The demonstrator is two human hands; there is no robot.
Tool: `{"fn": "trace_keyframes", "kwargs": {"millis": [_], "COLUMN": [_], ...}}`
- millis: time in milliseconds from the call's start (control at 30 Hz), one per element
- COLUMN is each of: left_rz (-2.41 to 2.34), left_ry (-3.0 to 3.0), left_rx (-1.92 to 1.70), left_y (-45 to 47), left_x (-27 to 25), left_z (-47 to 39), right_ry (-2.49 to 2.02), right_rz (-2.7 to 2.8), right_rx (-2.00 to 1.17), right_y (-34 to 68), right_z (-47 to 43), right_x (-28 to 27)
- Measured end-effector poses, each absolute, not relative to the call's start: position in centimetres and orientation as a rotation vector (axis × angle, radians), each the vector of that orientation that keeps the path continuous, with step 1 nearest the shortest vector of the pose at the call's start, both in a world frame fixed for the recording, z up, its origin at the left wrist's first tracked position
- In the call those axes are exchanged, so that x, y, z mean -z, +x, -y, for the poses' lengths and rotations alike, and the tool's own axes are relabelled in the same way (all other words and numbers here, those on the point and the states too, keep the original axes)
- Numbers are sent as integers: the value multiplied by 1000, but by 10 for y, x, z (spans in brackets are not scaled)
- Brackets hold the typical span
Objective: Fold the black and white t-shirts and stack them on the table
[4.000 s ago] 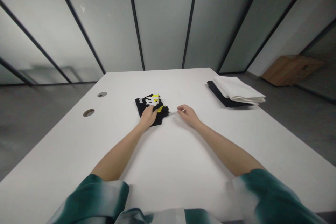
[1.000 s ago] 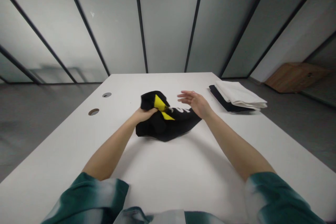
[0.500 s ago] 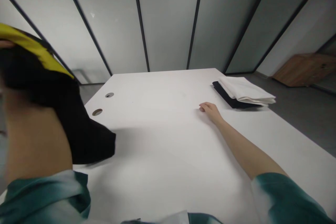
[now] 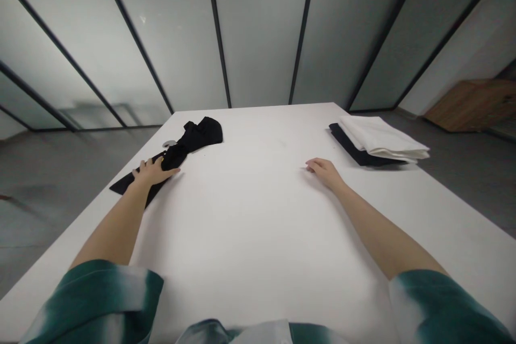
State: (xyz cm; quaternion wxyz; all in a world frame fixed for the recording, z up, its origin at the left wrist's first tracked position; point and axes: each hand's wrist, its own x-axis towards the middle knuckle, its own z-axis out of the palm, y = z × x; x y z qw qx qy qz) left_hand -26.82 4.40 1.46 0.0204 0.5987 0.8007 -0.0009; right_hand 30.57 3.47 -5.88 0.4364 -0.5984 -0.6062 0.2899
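Note:
A crumpled black cloth item [image 4: 198, 137] lies along the left side of the white table [image 4: 242, 215]; its exact kind is hard to make out. My left hand [image 4: 151, 172] rests palm down on its nearer part with the fingers spread, and only a trace of yellow shows by the fingers. My right hand [image 4: 322, 170] lies on the tabletop at right of centre, its fingers curled together around nothing visible. Beyond and to the right of it, a folded white cloth [image 4: 382, 137] is stacked on a folded dark cloth [image 4: 355, 153].
A round hole [image 4: 169, 143] in the table shows partly beside the black cloth. Frosted glass panels [image 4: 258, 32] with dark frames stand behind the far edge. A brown wooden object [image 4: 471, 105] stands on the grey floor at the right.
My left hand has brought the black cloth item from raised at the far left down onto the table and spread its fingers on it. My right hand has stayed in place.

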Motion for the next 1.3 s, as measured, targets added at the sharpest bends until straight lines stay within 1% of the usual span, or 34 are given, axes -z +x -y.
{"fn": "trace_keyframes", "kwargs": {"millis": [100, 267, 367, 467, 533, 567, 633, 700, 767, 867, 933, 1000, 1100, 1167, 1300], "left_rz": [-2551, -2565, -2523, -2407, -2453, -2506, -2514, -2322, -2085, -1920, -1845, -1832, -1864, -1844, -1830], "left_ry": [1752, 1873, 1770, 1623, 1622, 1693, 2011, 2281, 2420, 2373, 2397, 2430, 2452, 2465, 2467], "left_rx": [35, 112, 279, 498, 570, 553, 392, 253, 203, 230, 168, 77, -43, -95, -124], "left_y": [-287, -300, -313, -323, -317, -308, -279, -239, -192, -122, -84, -59, -46, -48, -55], "left_x": [2, 5, -7, -31, -49, -56, -62, -56, -39, -4, 16, 31, 43, 46, 47], "left_z": [-20, 12, 26, 33, 33, 32, 25, 14, 0, -20, -29, -35, -38, -39, -40], "right_ry": [-1517, -1548, -1549, -1564, -1572, -1575, -1576, -1569, -1568, -1577, -1581, -1583, -1569, -1551, -1607], "right_rz": [1536, 1578, 1590, 1580, 1578, 1584, 1601, 1612, 1616, 1625, 1639, 1652, 1638, 1607, 1506], "right_rx": [-682, -638, -632, -630, -625, -618, -606, -591, -574, -549, -536, -525, -483, -359, 55], "right_y": [306, 307, 307, 307, 307, 306, 305, 304, 303, 302, 301, 300, 300, 307, 346], "right_z": [-35, -35, -36, -37, -37, -37, -35, -34, -33, -33, -33, -32, -31, -31, -32], "right_x": [59, 60, 61, 63, 63, 62, 61, 59, 58, 58, 59, 61, 63, 60, 40]}}
